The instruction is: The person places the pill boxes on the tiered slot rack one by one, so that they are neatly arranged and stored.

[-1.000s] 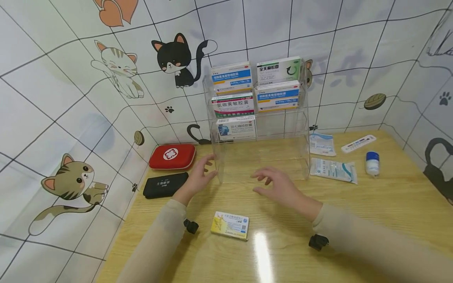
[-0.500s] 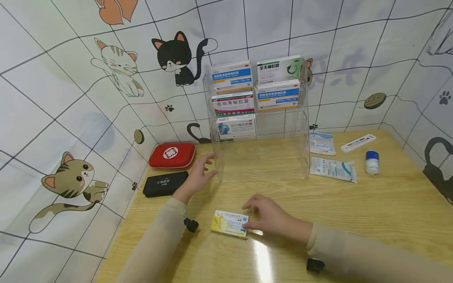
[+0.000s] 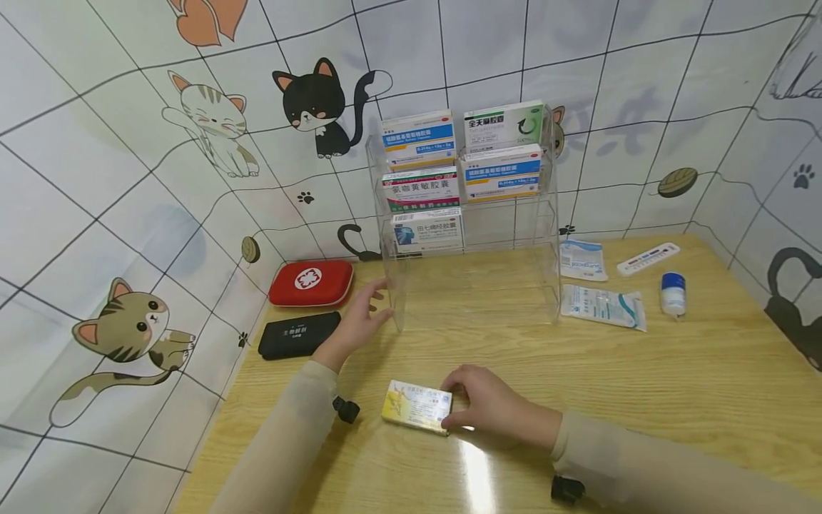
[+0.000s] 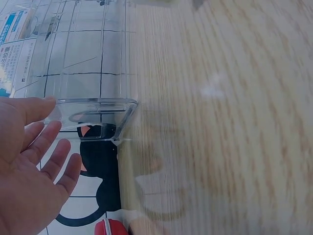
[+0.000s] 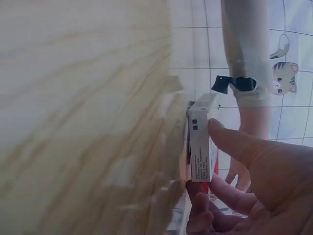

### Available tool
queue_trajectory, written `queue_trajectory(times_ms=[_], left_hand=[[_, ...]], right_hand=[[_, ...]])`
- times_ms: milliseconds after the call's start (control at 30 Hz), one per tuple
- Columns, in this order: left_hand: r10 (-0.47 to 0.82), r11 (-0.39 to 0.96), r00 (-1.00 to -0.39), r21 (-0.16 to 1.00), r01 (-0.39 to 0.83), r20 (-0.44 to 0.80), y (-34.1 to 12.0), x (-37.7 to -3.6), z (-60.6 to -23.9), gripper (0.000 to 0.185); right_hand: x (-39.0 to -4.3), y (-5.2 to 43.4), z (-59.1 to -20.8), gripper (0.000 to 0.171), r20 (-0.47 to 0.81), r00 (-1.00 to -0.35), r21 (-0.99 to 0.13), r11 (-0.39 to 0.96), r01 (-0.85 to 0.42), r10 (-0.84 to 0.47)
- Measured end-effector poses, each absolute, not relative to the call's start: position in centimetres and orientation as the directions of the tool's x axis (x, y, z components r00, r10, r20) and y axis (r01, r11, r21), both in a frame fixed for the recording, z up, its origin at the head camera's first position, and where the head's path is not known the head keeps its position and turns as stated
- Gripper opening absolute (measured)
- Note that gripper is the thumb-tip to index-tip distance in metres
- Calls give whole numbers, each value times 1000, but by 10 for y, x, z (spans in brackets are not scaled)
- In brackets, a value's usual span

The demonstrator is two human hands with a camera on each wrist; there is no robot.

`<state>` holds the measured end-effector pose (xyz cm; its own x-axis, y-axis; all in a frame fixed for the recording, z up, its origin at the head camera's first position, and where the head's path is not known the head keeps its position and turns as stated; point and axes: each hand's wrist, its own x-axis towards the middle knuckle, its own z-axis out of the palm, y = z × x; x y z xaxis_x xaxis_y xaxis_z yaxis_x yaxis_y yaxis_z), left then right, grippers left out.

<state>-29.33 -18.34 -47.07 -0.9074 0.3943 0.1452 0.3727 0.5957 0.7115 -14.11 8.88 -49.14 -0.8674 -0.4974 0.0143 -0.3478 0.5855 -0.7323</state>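
A white and yellow medicine box [image 3: 417,407] lies flat on the wooden table. My right hand [image 3: 497,407] pinches its right end between thumb and fingers; in the right wrist view the thumb is on one edge of the box [image 5: 200,147] and the fingers are at the opposite one. Farther back stands a clear acrylic rack [image 3: 472,250]. At its left side panel is my left hand [image 3: 356,321], fingers loosely extended. Seen from the left wrist, that thumb touches the rack's edge [image 4: 98,101] while the other fingers [image 4: 63,152] spread beside it.
Several medicine boxes [image 3: 427,232] fill upper rack slots. Left of the rack lie a red case [image 3: 311,283] and a black pouch [image 3: 298,335]. On the right are two sealed packets [image 3: 604,307], a thermometer-like strip [image 3: 648,258] and a blue-capped bottle [image 3: 673,294].
My right hand has come down from in front of the rack toward me and taken hold of the medicine box's right end. The left hand stays at the rack's side.
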Motion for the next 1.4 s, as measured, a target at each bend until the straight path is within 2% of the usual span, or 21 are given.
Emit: queue_trajectory(times_ms=[133,267,433,633,800,1000,1267,1400], left_hand=[[398,591,-905,713,377,148,-183,-294,-471,62],[401,588,-903,711,385,158,-184,-294,-472,62],[400,585,-903,714,385,159,-184,-294,-471,62],[399,581,-904,720,380,155,-185,-294,-470,62],[400,582,-903,718,381,155,-186,-294,-472,62],[402,583,-903,717,382,154,-186,-293,-471,63],[414,578,-898,719,387,150,-185,-294,-472,63],[417,569,-895,722,393,159,-185,-295,-474,63]], right_hand=[[-140,93,-487,28,-23,-880,-771,569,-287,-475],[-139,103,-483,20,-21,-884,-833,498,-243,-467],[-140,120,-480,17,-4,-904,-878,435,-202,-428],[-151,147,-472,18,77,-941,-841,485,-239,-329],[-168,172,-451,19,194,-950,-775,555,-301,-245],[-197,201,-417,18,379,-911,-680,618,-395,-166],[-228,227,-372,21,578,-813,-568,681,-463,-70],[-245,233,-355,21,670,-742,-529,674,-517,-43]])
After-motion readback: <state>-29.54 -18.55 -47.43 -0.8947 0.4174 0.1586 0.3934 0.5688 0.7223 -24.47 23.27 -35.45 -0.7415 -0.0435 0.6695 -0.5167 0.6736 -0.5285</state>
